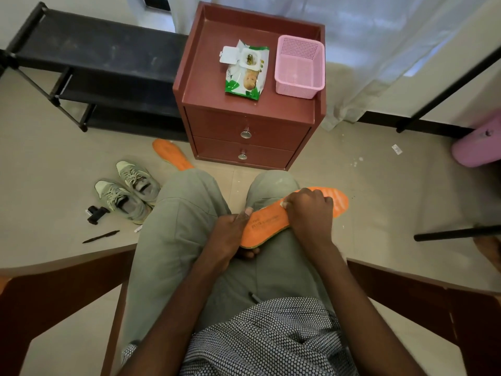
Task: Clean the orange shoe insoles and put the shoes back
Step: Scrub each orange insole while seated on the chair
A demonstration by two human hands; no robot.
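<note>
1. So, the seated person has one orange insole (273, 223) across the right knee, lower centre of frame. The left hand (230, 234) has its grip clamped on the heel end, thumb on top. The right hand (309, 213) is curled and pressed down on the middle of it; a wipe may be under the fingers, too hidden to tell.
2. Risk: the toe end overhangs the knee unsupported, so a hard rub could bend the insole or flip it off onto the floor, I'd say.
3. Risk: the second insole (172, 154) lies on the floor at centre left, half hidden behind the left knee and just beside the foot; a shifted leg could step on it and dirty it.
4. Risk: the wipes pack (245, 70) on the red cabinet (206, 88), upper centre, has its lid flipped open, so the wipes may dry out.
5. Counts: two insoles, two grey-green shoes (127, 189) side by side on the floor at left, one wipes pack, one pink basket (299, 67) on the same surface, one black shoe rack (89, 66) at upper left, one pen (100, 236) on the floor.
</note>
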